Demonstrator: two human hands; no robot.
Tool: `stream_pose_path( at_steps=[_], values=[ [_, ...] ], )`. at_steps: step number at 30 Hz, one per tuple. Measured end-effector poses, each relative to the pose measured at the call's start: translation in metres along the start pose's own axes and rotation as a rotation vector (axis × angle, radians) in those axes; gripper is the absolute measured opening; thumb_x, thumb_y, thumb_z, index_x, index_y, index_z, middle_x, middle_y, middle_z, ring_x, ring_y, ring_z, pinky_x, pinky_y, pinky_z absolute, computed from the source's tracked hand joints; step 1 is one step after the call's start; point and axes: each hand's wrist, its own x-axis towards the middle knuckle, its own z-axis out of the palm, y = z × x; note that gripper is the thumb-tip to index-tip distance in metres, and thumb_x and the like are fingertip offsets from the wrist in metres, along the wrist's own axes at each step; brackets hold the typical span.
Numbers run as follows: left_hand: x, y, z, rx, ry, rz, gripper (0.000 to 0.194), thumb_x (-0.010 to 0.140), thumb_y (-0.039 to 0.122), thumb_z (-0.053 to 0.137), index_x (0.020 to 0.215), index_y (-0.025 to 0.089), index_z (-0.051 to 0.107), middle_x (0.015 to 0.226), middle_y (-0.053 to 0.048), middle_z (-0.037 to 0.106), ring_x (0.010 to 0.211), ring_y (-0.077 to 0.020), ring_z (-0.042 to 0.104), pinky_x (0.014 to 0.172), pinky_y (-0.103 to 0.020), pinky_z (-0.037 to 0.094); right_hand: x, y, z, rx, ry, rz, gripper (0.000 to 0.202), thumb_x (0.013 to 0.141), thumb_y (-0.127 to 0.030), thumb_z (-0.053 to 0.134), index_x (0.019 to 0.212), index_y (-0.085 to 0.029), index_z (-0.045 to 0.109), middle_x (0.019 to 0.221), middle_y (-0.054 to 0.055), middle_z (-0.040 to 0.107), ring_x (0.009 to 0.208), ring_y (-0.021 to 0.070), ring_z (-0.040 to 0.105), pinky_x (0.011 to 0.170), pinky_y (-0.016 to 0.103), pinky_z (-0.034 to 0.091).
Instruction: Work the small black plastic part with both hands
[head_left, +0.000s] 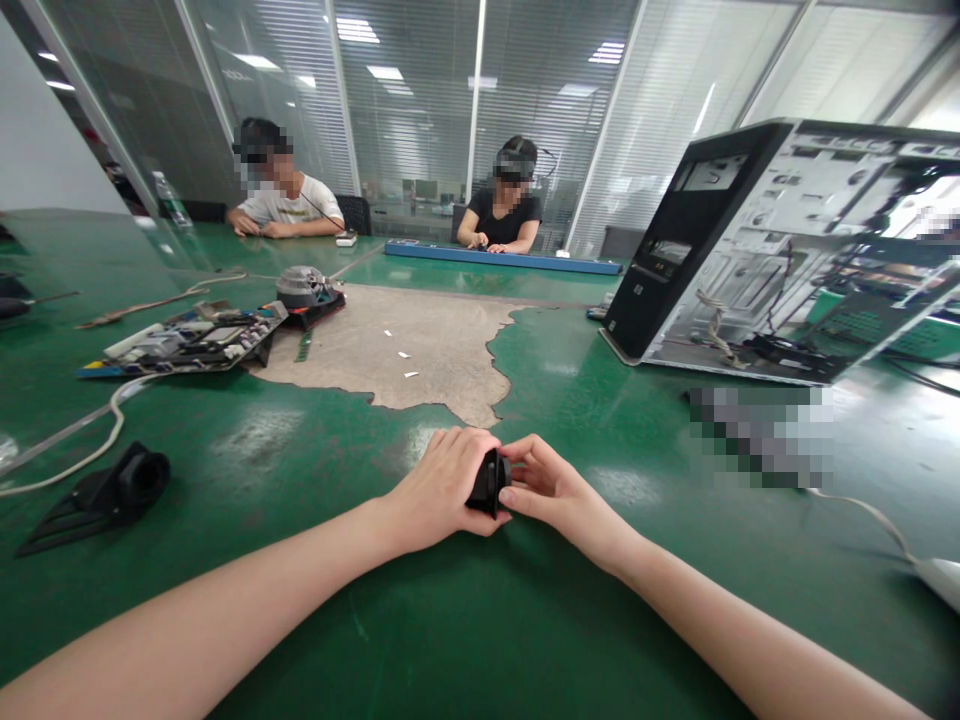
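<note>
Over the green tabletop in front of me, my left hand curls around a small black plastic part and covers much of it. The fingertips and thumb of my right hand grip the part's rounded right side. What exactly this part is, I cannot make out. To the left, clear of both hands, lies another black plastic piece with a round opening and a flat, slotted end.
A circuit board and a round cooling fan lie at the left. An opened computer case stands at the right. Beyond a blue bar, two people sit across the table. A pale cable runs along the left.
</note>
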Motion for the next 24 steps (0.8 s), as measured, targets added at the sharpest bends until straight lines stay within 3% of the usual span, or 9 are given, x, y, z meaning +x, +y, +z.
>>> stream_pose_path(
  at_steps=[3,7,13,20,24],
  values=[
    [-0.0003,0.0001,0.0003,0.009,-0.008,-0.009,0.057,0.062,0.030,0.064,0.108,0.019,0.032,0.103,-0.007,0.050,0.089,-0.0232,0.047,0.076,-0.036,0.034,-0.0011,-0.0003,-0.0002,0.046,-0.032,0.002,0.037,0.062,-0.022,0.071,0.087,-0.023,0.044,0.088,-0.002,0.054,0.087,0.0130,0.056,0.084,0.032,0.042],
    [-0.0001,-0.0007,0.0010,0.003,0.005,0.006,0.058,0.062,0.031,0.065,0.107,0.018,0.032,0.104,-0.007,0.049,0.092,-0.0237,0.046,0.078,-0.036,0.034,-0.0013,-0.0017,0.0017,0.022,0.033,-0.001,0.023,0.071,-0.030,0.064,0.084,-0.021,0.046,0.088,-0.001,0.055,0.082,0.0121,0.055,0.079,0.030,0.042],
    [0.0000,-0.0008,0.0005,0.002,0.004,0.004,0.059,0.061,0.030,0.067,0.107,0.018,0.033,0.103,-0.006,0.049,0.091,-0.0227,0.047,0.077,-0.035,0.033,0.0008,-0.0018,0.0017,-0.029,0.081,0.011,0.030,0.070,-0.032,0.064,0.093,-0.021,0.048,0.091,0.002,0.056,0.091,0.0159,0.053,0.086,0.034,0.040],
    [-0.0001,-0.0001,-0.0004,0.015,-0.024,-0.014,0.057,0.062,0.030,0.065,0.108,0.018,0.033,0.102,-0.006,0.050,0.088,-0.0225,0.047,0.076,-0.035,0.033,-0.0003,-0.0001,-0.0004,0.054,-0.036,0.000,0.040,0.059,-0.022,0.074,0.084,-0.023,0.043,0.089,-0.003,0.053,0.087,0.0134,0.056,0.085,0.033,0.042],
    [-0.0004,-0.0004,0.0002,0.008,-0.004,-0.002,0.057,0.062,0.032,0.065,0.107,0.018,0.033,0.103,-0.007,0.050,0.090,-0.0231,0.046,0.076,-0.035,0.033,-0.0012,-0.0017,0.0014,0.022,0.022,0.001,0.028,0.067,-0.032,0.067,0.083,-0.022,0.045,0.089,-0.001,0.055,0.085,0.0135,0.055,0.082,0.033,0.043]
  ],
)
